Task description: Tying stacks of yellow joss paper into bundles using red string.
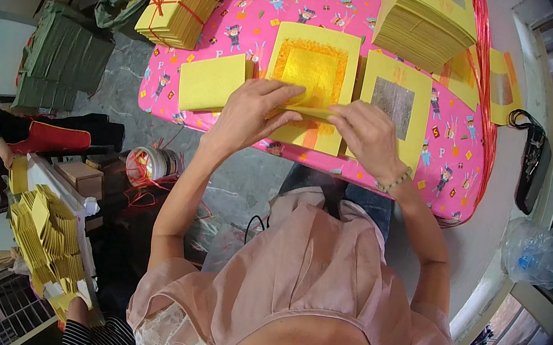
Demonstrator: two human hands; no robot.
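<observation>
A yellow sheet of paper (317, 37) with a gold square and an orange printed border lies before me on the pink patterned table cover (238, 42). My left hand (251, 111) and my right hand (365, 132) both pinch its near edge, which is lifted and folded over away from me. The left fingers lie along the fold, thumb beneath. A folded yellow packet (211, 82) rests just left of my left hand. Right of the sheet lies a stack of yellow paper with a silver square (392, 107), partly behind my right hand.
Bundles of yellow paper tied with red string (183, 3) stand far left; a tall yellow stack (425, 24) stands far right. Red strands (483, 116) hang over the table's right edge. A bucket (150, 164) sits on the floor. Another person handles yellow packets (48, 233) at left.
</observation>
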